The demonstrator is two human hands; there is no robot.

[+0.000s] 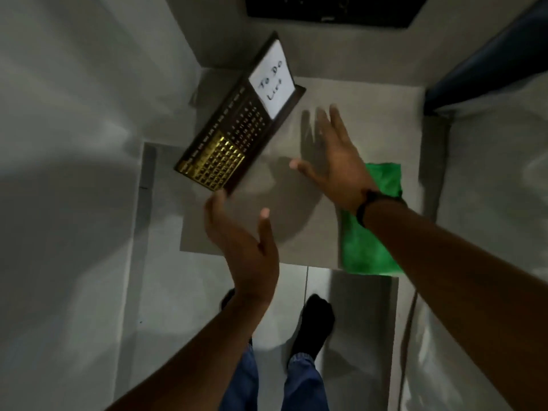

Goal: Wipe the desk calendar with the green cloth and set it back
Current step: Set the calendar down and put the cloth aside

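Note:
The desk calendar (234, 126) is a dark brown frame with gold number tiles and a white "To Do List" card, standing at a slant on the far left of the small grey table (370, 114). My left hand (246, 247) is just below its near corner, fingers spread, fingertips close to the frame but holding nothing. Over the table's middle hovers my right hand (335, 161), flat and open, a dark band on its wrist. The green cloth (370, 244) lies on the table's right front corner, partly under my right forearm.
Pale walls close in on the left and right. A dark panel (332, 10) sits at the top, a dark blue edge (489, 69) at the upper right. Below the table are tiled floor, my jeans and black socks (314, 324).

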